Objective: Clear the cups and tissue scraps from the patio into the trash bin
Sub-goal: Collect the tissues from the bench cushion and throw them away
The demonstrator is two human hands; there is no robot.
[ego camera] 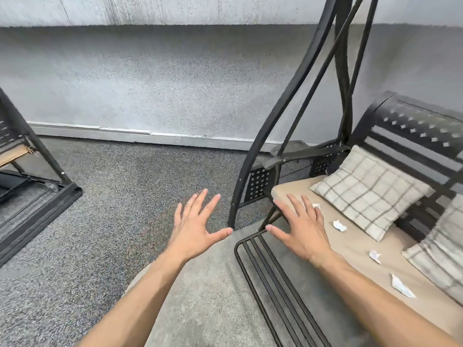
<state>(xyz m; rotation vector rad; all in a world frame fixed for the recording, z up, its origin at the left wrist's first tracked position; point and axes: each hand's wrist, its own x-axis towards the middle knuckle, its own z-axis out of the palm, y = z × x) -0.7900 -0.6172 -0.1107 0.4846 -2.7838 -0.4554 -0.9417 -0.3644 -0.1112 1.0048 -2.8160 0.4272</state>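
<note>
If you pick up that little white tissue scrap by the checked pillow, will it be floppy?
Probably yes. The tissue scrap looks crumpled and thin, so it should bend and squash easily. It seems very light, lying loose on the tan seat cushion, so a push or breeze might move it. It shouldn't roll far.

Four white crumpled tissue scraps lie on the tan seat cushion (355,249): far (316,206), next (339,225), third (375,256), nearest (401,286), spaced apart in a line.
</note>
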